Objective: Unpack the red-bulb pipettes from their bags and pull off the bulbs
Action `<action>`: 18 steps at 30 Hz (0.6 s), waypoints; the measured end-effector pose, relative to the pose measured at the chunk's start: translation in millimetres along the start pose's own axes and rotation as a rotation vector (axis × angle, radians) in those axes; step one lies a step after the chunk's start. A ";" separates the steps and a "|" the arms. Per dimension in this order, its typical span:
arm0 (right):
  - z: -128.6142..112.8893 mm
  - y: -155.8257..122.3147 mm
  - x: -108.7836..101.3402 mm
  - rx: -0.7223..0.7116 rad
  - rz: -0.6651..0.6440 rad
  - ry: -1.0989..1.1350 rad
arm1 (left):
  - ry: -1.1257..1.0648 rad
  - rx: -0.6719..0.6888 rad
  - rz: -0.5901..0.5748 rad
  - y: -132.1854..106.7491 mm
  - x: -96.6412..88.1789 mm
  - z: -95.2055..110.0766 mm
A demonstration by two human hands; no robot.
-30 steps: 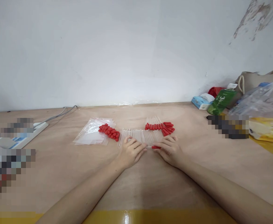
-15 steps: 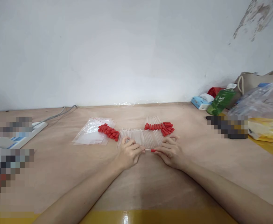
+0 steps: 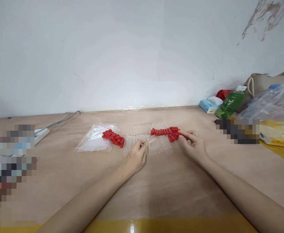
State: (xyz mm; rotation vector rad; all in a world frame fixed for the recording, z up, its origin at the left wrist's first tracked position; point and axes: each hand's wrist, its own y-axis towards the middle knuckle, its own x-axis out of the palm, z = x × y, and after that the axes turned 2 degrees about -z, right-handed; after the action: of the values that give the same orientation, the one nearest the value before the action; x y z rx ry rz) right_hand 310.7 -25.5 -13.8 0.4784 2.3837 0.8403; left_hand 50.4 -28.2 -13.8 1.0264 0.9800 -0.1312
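A row of clear glass tubes (image 3: 156, 146) lies on the wooden table (image 3: 156, 187). My left hand (image 3: 137, 157) pinches one clear tube (image 3: 149, 141) by its near end, just above the row. My right hand (image 3: 192, 145) has its fingers closed at the right end of a row of finished droppers with red rubber caps (image 3: 167, 132); what it pinches is hidden among the caps. A loose pile of red caps (image 3: 114, 137) rests left of the tubes, beside a stack of clear zip bags (image 3: 95, 140).
A white power strip (image 3: 41, 133) with a grey cable lies at the far left. At the right stand a green bottle (image 3: 230, 104), a blue tissue pack (image 3: 208, 105), a yellow packet (image 3: 278, 133) and plastic bags against the wall. Yellow tape edges the table's near side.
Both hands held one capped tube near the row's front. Now my right hand has moved right and back to the finished droppers, and my left hand holds a bare tube.
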 end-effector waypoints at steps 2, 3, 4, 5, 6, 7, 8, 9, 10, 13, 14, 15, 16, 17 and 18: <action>8.9 11.1 0.5 0.098 0.033 -0.015 | -0.007 0.000 -0.007 10.0 4.7 5.8; 13.0 17.3 0.5 0.140 0.026 -0.007 | -0.004 0.007 -0.020 15.4 7.2 9.2; 16.6 23.5 0.4 0.175 0.006 0.006 | 0.004 0.014 -0.035 20.7 10.0 12.7; 19.6 29.7 0.1 0.199 -0.031 0.014 | 0.018 0.021 -0.052 25.5 13.0 16.4; 21.9 35.3 -0.2 0.210 -0.078 0.008 | 0.037 0.027 -0.072 29.8 16.1 20.0; 23.4 40.2 -0.6 0.206 -0.124 -0.015 | 0.058 0.030 -0.095 33.3 19.3 23.5; 24.2 44.1 -1.0 0.190 -0.170 -0.057 | 0.078 0.032 -0.121 36.0 22.5 26.8; 24.5 46.9 -1.4 0.166 -0.205 -0.109 | 0.093 0.030 -0.150 37.7 25.6 29.9; 24.4 48.4 -1.6 0.138 -0.226 -0.161 | 0.101 0.027 -0.176 38.7 28.4 32.7; 24.0 47.2 -1.2 0.068 -0.233 -0.254 | 0.070 0.034 -0.201 38.4 35.1 38.4; 24.3 45.6 -0.9 0.045 -0.227 -0.273 | 0.049 0.041 -0.192 37.9 36.7 39.5; 24.7 43.9 -0.5 0.024 -0.218 -0.294 | 0.025 0.045 -0.178 37.4 38.0 40.1; 25.2 42.3 -0.1 0.005 -0.209 -0.319 | 0.002 0.049 -0.165 37.1 39.1 40.6; 25.8 40.9 0.3 -0.008 -0.198 -0.348 | -0.021 0.048 -0.153 37.1 40.1 40.8; 26.3 39.9 0.5 -0.014 -0.188 -0.378 | -0.044 0.044 -0.144 37.3 40.7 41.0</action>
State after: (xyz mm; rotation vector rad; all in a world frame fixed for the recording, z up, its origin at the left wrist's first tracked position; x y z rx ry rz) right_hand 332.0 16.3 -4.8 0.3636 2.0355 0.6199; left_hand 119.1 -25.7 -13.1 0.9884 1.0141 -0.2945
